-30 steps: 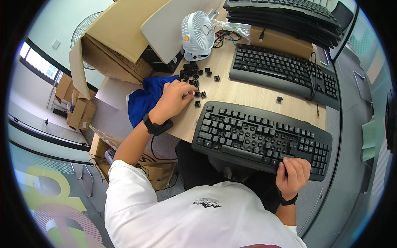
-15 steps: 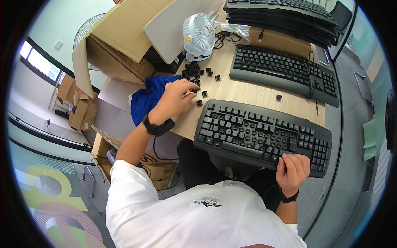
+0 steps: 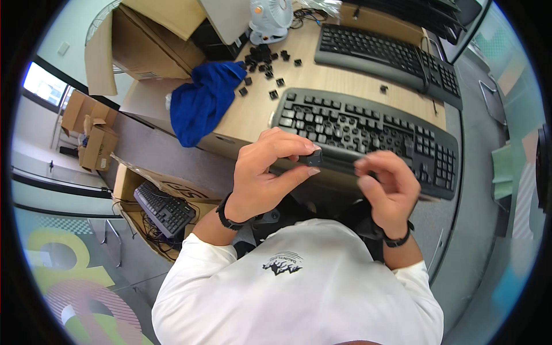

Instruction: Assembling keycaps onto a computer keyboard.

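Between the thumb and forefinger of my left hand (image 3: 273, 172) is a black keycap (image 3: 312, 157), held up in front of the near edge of a keyboard. My right hand (image 3: 391, 187) hovers to the right of it, fingers curled and slightly smeared by motion, with nothing seen in them. The black keyboard (image 3: 352, 106) lies slanted along the table's front; its middle keys are off and bare sockets show. Loose black keycaps (image 3: 259, 56) are heaped and scattered at the upper left of it.
A blue cloth (image 3: 201, 98) hangs over the table's left edge. Behind the keyboard lies a second keyboard (image 3: 368, 52) with its cable. A small white fan (image 3: 269, 20) and a cardboard box (image 3: 152, 49) stand at the back left. An open carton (image 3: 123, 187) on the floor holds another keyboard.
My left hand has come back from the loose keycaps toward me, now with a keycap in its pinch. My right hand has lifted off the keyboard's near edge and moved left.
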A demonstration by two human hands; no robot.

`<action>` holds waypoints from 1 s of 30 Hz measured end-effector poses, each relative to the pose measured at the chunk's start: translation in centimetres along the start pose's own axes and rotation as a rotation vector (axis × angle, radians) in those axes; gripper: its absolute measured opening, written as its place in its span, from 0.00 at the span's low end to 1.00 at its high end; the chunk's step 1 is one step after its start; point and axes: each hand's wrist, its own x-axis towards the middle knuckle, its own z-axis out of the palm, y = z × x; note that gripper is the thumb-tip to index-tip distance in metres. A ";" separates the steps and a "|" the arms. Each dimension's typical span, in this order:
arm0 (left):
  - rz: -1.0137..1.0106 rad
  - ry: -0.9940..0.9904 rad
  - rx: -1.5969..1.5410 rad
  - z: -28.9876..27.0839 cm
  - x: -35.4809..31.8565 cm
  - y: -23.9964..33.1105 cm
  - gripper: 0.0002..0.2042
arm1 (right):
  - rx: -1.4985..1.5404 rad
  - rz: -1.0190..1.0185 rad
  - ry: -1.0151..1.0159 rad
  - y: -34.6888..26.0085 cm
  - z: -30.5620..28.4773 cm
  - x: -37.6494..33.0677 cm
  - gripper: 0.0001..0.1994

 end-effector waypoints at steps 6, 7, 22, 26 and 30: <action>0.014 -0.058 -0.090 1.7 -3.5 1.3 0.19 | 0.190 0.161 -0.050 -0.9 3.7 -2.8 0.15; 0.015 -0.061 -0.099 2.1 -4.1 1.5 0.19 | 0.176 0.118 -0.052 -0.9 3.9 -3.6 0.14; -0.072 -0.048 -0.152 3.7 -9.9 3.3 0.19 | 0.452 0.298 -0.064 -1.6 5.1 -10.1 0.10; 0.008 -0.052 -0.179 3.9 -10.2 2.3 0.15 | 0.433 0.291 -0.030 -1.1 5.3 -10.2 0.08; -0.060 -0.061 -0.324 4.7 -10.9 1.0 0.16 | -0.127 0.008 -0.099 -0.3 4.7 -9.3 0.04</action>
